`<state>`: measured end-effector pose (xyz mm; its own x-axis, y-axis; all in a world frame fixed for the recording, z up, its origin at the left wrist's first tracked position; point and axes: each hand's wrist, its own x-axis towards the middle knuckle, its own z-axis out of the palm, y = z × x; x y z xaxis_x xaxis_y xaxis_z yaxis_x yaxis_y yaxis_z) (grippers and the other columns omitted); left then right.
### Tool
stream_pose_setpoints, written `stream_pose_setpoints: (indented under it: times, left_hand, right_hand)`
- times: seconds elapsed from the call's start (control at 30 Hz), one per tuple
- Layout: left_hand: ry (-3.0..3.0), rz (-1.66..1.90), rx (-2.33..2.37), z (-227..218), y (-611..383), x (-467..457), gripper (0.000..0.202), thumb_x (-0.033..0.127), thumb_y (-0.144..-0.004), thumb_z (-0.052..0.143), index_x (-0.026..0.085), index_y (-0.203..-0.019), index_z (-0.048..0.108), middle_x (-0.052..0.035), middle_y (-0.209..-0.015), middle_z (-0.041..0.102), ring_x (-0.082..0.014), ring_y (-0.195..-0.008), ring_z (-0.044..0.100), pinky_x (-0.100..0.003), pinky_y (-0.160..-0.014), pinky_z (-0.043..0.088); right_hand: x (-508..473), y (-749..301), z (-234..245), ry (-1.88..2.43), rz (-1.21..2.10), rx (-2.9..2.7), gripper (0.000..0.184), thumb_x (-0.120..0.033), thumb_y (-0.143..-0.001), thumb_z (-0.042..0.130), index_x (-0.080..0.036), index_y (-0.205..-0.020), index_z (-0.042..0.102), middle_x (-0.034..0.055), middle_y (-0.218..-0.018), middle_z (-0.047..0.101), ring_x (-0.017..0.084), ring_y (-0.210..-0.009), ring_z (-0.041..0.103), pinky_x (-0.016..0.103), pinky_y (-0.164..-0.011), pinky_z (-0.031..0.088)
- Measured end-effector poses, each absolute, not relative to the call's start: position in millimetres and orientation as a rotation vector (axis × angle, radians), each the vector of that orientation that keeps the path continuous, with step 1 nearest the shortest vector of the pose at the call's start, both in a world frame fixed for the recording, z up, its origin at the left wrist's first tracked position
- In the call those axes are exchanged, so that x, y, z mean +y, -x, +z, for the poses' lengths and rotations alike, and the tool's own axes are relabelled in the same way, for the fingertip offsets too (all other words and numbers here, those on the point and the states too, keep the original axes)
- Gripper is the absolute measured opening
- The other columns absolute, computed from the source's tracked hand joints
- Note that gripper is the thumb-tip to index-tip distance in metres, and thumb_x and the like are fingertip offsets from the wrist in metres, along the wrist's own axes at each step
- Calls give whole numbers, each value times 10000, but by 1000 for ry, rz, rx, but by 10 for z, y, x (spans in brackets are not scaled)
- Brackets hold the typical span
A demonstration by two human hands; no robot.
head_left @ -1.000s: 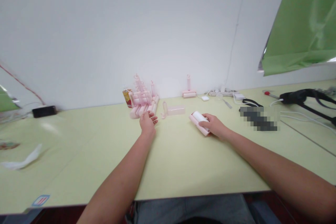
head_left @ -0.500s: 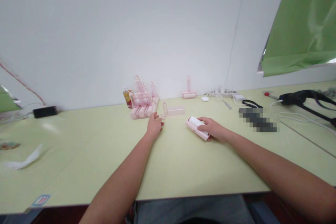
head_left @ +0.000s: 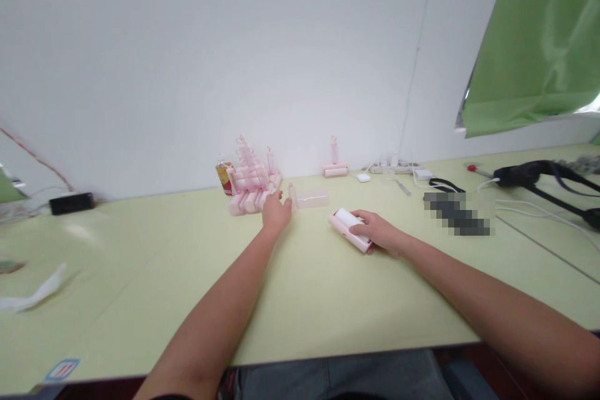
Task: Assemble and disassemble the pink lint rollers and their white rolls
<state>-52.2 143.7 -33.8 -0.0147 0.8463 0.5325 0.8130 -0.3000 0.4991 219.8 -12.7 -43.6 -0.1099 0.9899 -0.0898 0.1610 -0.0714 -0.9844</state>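
Hands, two: left hand (head_left: 277, 212) and right hand (head_left: 379, 231). Hand-held roller (head_left: 347, 227), one. Upright roller (head_left: 335, 169), one. Translucent cover (head_left: 313, 199), one. Pale handle (head_left: 293, 195), one. Clustered pink rollers (head_left: 253, 178), several, overlapping, exact number indistinct. Yellow-and-red container (head_left: 225, 177), one. Black box (head_left: 72, 204), one. Desk (head_left: 356, 300), one.

Right hand (head_left: 382, 230) curled in a firm grip, digits wrapped, back of hand partly showing. Right wrist (head_left: 404, 244) just behind the grip, roughly in line with the forearm. Right forearm (head_left: 473, 287) bare, runs off to the right of the grip and back toward the body. Left hand (head_left: 276, 212) left of the grip, well apart, slightly farther forward; thumb side toward the grip, finger closure unclear. Left forearm (head_left: 225, 300) bare, extended, slanting back toward the body, left of the grip. Trousered legs (head_left: 337, 378) nearer the body than the grip.
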Motion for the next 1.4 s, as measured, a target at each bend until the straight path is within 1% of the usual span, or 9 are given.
stream_pose_setpoints:
  times: [0.13,0.3,0.5,0.67,0.77,0.87,1.0,1.2,1.4]
  left_hand:
    - [-2197,1103,1938,-247,427,1600,465,471,-816,553,124,-1115,633,-154,-967,652,-263,-916,618,-362,-835,436]
    - [-2190,1061,1913,-175,320,1690,351,419,-770,611,162,-999,678,-123,-918,656,-249,-868,606,-343,-800,436]
    - [-2330,1428,1571,122,134,1293,233,378,-788,601,175,-901,617,-79,-934,617,-209,-886,564,-340,-860,418]
    - [-2254,1136,1045,85,-13,515,188,382,-831,581,212,-898,535,7,-750,573,-135,-665,537,-267,-653,418]
    - [-2143,1016,937,-45,-24,173,229,424,-833,587,215,-897,521,24,-703,517,-110,-592,488,-241,-572,384]
    - [-2140,973,914,-102,4,42,262,453,-836,585,207,-910,530,41,-647,450,-97,-559,418,-228,-545,339]
    - [-2229,916,861,-67,33,16,289,461,-856,558,191,-957,580,39,-628,426,-99,-572,370,-227,-544,307]
    - [-2281,840,806,-37,23,-36,346,483,-894,481,165,-907,617,-10,-721,540,-116,-626,421,-238,-579,332]
    - [-2300,824,807,-57,24,-32,342,476,-895,492,151,-900,595,-6,-750,558,-99,-624,419,-225,-573,320]
  right_hand:
    - [-126,-2194,-431,1324,1273,-1332,493,-382,-731,676,-264,-1195,560,10,-768,614,124,-522,521,204,-382,394]
    - [-106,-2178,-425,1307,1231,-1299,485,-369,-727,665,-262,-1189,566,11,-807,615,141,-571,544,216,-418,402]
    - [-73,-2200,-383,1209,1098,-1186,493,-359,-721,646,-245,-1193,562,13,-867,645,153,-655,561,225,-509,416]
    - [-157,-2181,-290,1052,1216,-1055,480,-363,-718,642,-264,-1180,554,-2,-867,641,139,-633,540,216,-498,405]
    - [-226,-2135,-259,936,1329,-1036,489,-347,-708,655,-265,-1178,544,10,-905,653,143,-647,557,228,-515,434]
    - [-274,-2101,-244,855,1392,-1059,561,-331,-690,681,-268,-1219,507,21,-942,659,152,-658,581,246,-531,458]
    - [-297,-2097,-236,819,1376,-1094,617,-322,-667,713,-261,-1237,484,20,-916,653,152,-658,586,254,-550,472]
    - [-302,-2095,-243,762,1376,-1108,470,-293,-669,730,-222,-1088,528,17,-898,619,138,-654,578,239,-536,470]
    - [-303,-2106,-284,751,1427,-1115,466,-266,-663,734,-230,-1076,521,17,-879,615,158,-649,605,280,-547,508]
